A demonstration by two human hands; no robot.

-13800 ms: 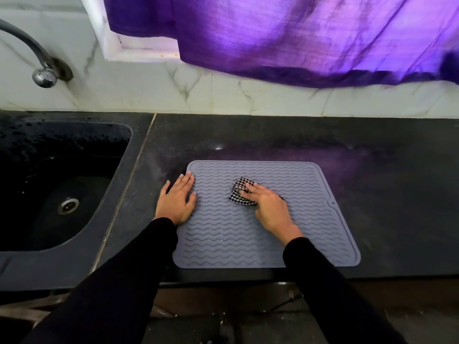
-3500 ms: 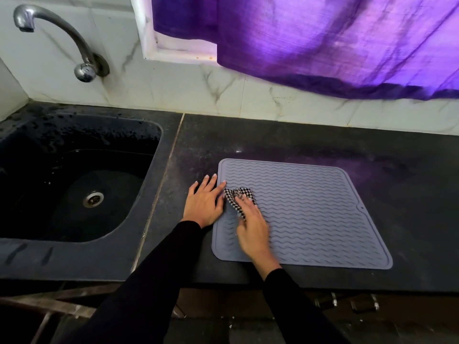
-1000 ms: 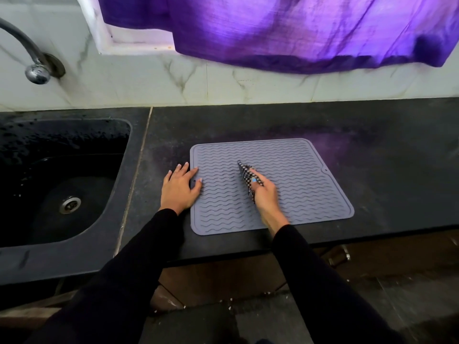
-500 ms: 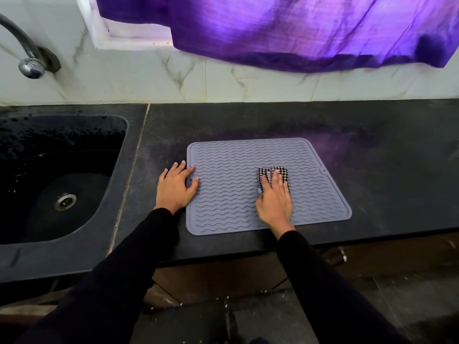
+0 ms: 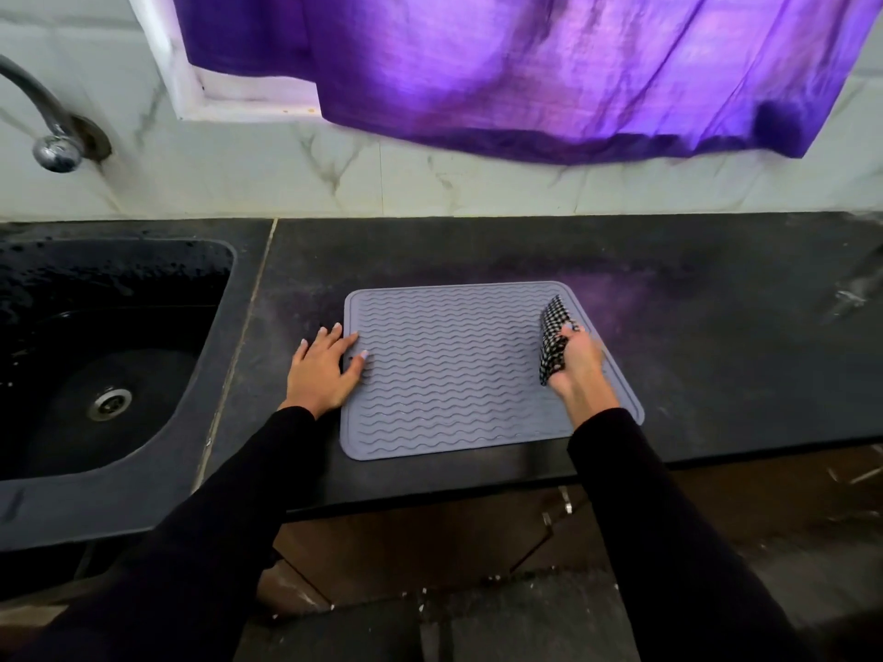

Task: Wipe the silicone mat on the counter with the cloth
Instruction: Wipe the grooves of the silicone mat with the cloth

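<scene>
A grey silicone mat (image 5: 454, 370) with wavy ridges lies flat on the black counter (image 5: 716, 336), close to its front edge. My left hand (image 5: 325, 370) rests flat with fingers spread on the mat's left edge, half on the counter. My right hand (image 5: 580, 363) is at the mat's right side, gripping a black-and-white checked cloth (image 5: 553, 339). The cloth stands on edge against the mat near its far right corner.
A black sink (image 5: 95, 365) with a metal drain is sunk into the counter at the left, under a metal tap (image 5: 50, 140). A marble-tiled wall runs behind. A purple curtain (image 5: 549, 74) hangs above the counter's back. The counter's front edge drops to dark cabinets below.
My right hand has slid the cloth from the mat's middle to its right side and turned it up on edge. My left hand has stayed on the left edge.
</scene>
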